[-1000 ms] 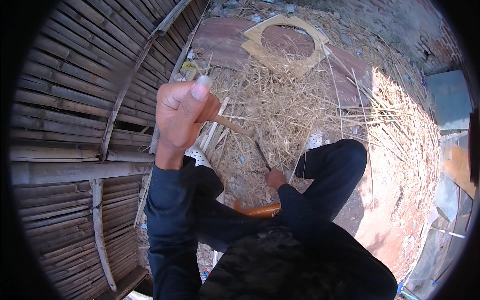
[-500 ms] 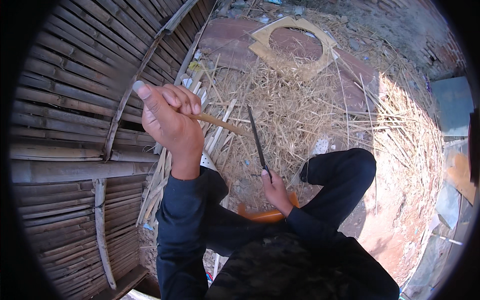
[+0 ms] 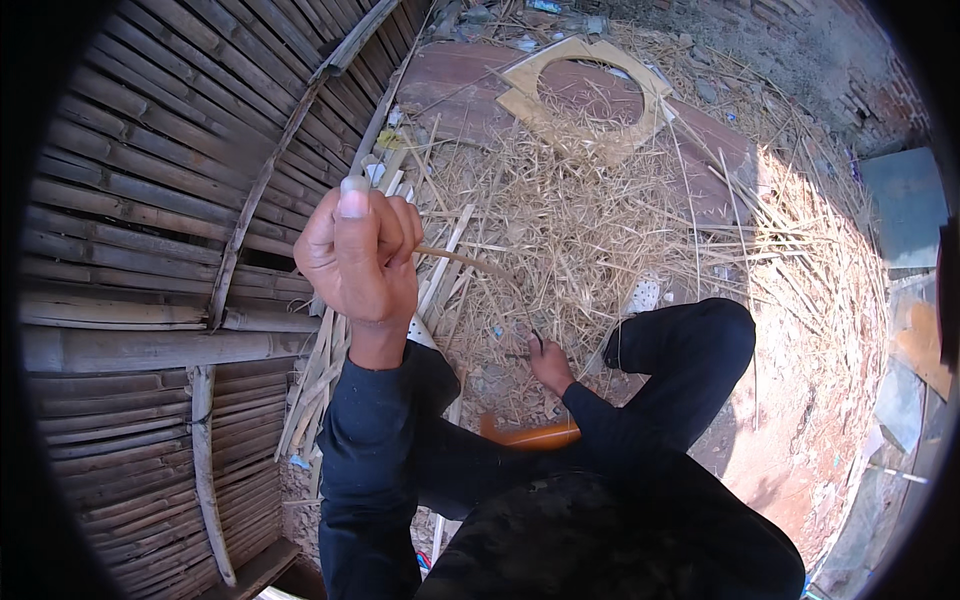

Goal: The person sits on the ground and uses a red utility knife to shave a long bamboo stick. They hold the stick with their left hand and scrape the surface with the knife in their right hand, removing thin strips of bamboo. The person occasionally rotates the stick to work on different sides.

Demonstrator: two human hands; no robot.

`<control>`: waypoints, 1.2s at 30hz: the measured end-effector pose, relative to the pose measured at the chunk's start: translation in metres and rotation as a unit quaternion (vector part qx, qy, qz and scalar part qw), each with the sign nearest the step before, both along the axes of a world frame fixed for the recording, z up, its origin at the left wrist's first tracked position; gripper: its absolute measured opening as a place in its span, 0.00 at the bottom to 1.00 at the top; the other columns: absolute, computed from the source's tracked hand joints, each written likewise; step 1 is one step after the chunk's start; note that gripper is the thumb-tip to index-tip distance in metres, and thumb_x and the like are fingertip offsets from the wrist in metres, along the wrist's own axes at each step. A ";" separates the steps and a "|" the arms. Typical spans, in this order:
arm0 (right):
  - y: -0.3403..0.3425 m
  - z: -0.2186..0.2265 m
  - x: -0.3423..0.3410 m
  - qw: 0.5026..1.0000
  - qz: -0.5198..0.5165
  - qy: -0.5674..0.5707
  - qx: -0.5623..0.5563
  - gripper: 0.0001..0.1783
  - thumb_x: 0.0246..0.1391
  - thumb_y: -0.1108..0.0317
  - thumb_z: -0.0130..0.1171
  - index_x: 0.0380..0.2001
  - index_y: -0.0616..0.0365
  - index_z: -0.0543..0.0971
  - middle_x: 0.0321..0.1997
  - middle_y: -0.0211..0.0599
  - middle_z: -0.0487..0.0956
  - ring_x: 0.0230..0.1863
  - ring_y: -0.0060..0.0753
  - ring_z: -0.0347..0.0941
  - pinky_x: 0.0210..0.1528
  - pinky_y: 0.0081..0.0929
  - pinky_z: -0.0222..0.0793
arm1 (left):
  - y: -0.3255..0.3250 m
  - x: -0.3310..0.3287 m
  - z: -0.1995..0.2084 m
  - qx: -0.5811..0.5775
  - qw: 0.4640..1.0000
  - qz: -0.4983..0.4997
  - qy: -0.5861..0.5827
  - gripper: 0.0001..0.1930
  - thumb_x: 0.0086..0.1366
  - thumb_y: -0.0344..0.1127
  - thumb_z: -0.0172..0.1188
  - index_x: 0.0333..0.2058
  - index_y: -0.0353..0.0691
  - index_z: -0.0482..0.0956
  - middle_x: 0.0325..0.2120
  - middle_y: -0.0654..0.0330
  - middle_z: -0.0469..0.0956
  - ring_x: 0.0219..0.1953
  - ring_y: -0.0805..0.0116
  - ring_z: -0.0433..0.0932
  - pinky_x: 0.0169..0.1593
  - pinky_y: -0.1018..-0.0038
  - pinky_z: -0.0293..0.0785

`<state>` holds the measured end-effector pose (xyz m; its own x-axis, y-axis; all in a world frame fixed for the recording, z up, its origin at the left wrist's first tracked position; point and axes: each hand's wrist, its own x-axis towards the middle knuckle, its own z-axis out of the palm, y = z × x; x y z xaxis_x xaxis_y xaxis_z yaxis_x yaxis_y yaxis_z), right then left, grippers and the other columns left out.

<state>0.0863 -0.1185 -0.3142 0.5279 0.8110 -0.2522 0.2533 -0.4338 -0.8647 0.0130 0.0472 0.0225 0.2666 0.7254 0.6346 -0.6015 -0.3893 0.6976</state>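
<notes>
My left hand (image 3: 365,255) is raised in front of the bamboo wall, its fingers closed round one end of a thin bamboo strip (image 3: 465,262). The strip slants down to the right, over the shavings. Lower and to the right, my right hand (image 3: 550,368) is closed on the dark handle of a knife (image 3: 537,342). Its blade is blurred and hard to make out near the strip's far end. Pale bamboo shavings (image 3: 570,220) cover the ground beyond both hands.
A woven bamboo wall (image 3: 130,200) rises on the left, with split strips (image 3: 312,390) along its foot. A pale board with a round hole (image 3: 520,105) lies at the far side. An orange curved thing (image 3: 535,437) is by my legs. Sheets (image 3: 905,210) stand at right.
My left hand has turned and moved slightly right, with the strip still in it. My right hand has shifted a little; the knife's blade, plainly seen before, is now blurred.
</notes>
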 end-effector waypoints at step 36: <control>0.049 0.147 -0.004 0.911 -0.057 0.409 -0.004 0.25 0.64 0.48 0.44 0.21 0.57 0.66 0.13 0.29 0.63 0.15 0.25 0.60 0.21 0.26 0.55 | 0.018 -0.001 -0.001 -0.060 0.992 0.112 -0.021 0.20 0.67 0.34 0.43 0.15 0.44 0.53 0.08 0.67 0.49 0.09 0.79 0.47 0.16 0.78 0.47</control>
